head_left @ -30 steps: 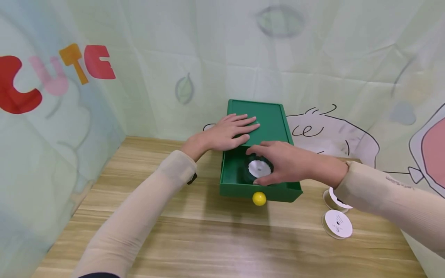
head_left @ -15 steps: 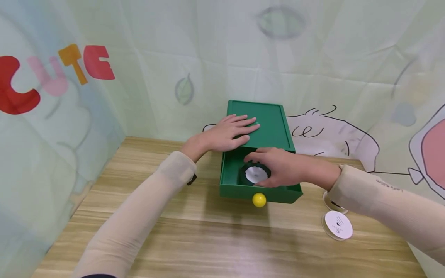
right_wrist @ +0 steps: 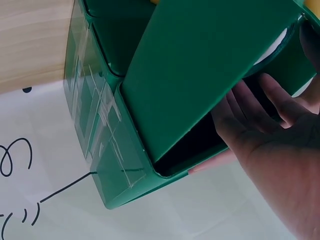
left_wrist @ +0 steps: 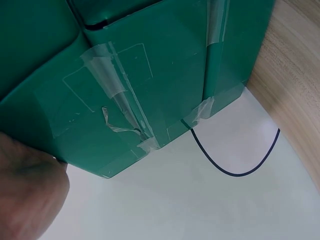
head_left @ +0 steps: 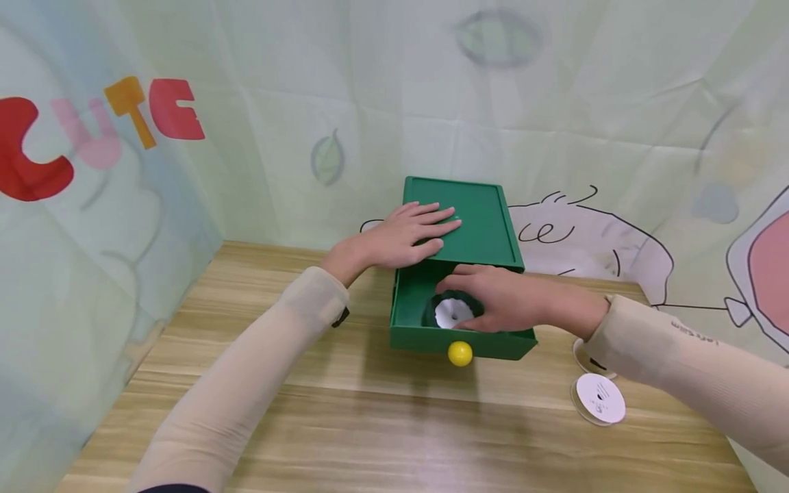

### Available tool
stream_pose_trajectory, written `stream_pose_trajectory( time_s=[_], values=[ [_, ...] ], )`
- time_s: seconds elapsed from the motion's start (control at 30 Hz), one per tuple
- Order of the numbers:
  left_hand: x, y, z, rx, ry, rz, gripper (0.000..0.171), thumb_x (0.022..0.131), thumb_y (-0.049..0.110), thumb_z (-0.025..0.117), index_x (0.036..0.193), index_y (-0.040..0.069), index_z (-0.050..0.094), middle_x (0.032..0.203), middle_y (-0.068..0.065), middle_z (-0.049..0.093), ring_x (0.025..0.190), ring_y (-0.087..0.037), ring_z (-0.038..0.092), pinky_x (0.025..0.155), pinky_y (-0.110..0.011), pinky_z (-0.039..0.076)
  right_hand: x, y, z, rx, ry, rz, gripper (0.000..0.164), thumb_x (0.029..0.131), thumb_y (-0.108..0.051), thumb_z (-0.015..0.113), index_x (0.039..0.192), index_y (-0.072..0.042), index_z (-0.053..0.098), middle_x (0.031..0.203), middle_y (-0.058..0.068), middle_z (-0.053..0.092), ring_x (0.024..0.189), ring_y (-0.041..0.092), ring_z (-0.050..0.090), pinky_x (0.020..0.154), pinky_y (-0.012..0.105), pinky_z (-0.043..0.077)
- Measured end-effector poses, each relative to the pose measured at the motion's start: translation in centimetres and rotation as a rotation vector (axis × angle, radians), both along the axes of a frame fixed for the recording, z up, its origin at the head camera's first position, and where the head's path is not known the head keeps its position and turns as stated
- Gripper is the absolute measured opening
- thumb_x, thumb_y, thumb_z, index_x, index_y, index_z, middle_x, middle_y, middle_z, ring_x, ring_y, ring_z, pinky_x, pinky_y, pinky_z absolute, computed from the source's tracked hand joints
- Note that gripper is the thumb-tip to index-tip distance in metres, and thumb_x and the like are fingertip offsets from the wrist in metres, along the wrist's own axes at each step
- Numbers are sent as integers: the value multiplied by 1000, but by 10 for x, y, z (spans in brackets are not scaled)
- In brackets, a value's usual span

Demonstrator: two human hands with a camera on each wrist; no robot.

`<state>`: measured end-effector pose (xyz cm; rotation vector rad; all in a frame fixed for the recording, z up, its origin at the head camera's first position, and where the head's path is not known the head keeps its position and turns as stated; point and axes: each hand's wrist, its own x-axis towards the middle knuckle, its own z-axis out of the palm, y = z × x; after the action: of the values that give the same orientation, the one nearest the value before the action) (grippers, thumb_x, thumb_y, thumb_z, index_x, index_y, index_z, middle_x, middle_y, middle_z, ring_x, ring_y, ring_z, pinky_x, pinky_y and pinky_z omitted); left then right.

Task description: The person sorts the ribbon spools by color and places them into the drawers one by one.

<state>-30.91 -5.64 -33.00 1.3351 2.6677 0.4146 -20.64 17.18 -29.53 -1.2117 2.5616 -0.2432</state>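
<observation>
My left hand (head_left: pixel 413 236) lies flat with spread fingers on the top of a green drawer box (head_left: pixel 483 226). The drawer (head_left: pixel 419 337) is pulled out at the front and has a round yellow knob (head_left: pixel 459 353). Inside it, my right hand (head_left: pixel 502 298) grips a spool (head_left: pixel 451 313) with a white disc face and a dark, wavy rim. In the right wrist view, the fingers of that hand (right_wrist: pixel 280 135) reach over the drawer's side wall (right_wrist: pixel 200 65); the spool is mostly hidden there. The left wrist view shows the box's taped side (left_wrist: pixel 165 75) and part of the left hand (left_wrist: pixel 30 195).
To the right of the box, a white spool (head_left: pixel 599 398) lies on the wooden table (head_left: pixel 394 424). Another spool (head_left: pixel 590 359) behind it is partly covered by the right sleeve (head_left: pixel 659 352). A printed cloth (head_left: pixel 277 157) hangs behind the table and along its left side.
My right hand has moved down a little, bringing the spool lower and slightly left in the drawer; its face now tilts differently. The left hand has stayed on the box.
</observation>
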Motion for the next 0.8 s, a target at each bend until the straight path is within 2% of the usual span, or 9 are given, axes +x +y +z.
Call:
stream_pose_trajectory(
  time_s=[0.3,0.57,0.8],
  values=[
    [-2,1,-2,11,-1,-4,57,116,41,33,170,24,28,178,-1,17,166,-27,7,133,-49,-4,2,5,7,-24,-3,-1,51,100,-27,77,142,-5,61,139,10,63,128,29,61,110,50,51],
    [-4,-1,-2,2,-3,-4,57,116,41,32,170,24,27,178,-1,15,166,-27,6,133,-49,-4,11,6,22,-51,5,-15,53,101,-32,75,145,-5,60,138,9,62,130,29,60,110,51,51],
    [-4,-6,-1,-6,-2,10,57,116,40,33,170,24,27,178,-2,16,166,-28,7,133,-50,-3,19,13,31,-92,61,-35,51,100,-30,76,143,-6,62,137,9,63,129,29,60,109,50,52]
  ],
)
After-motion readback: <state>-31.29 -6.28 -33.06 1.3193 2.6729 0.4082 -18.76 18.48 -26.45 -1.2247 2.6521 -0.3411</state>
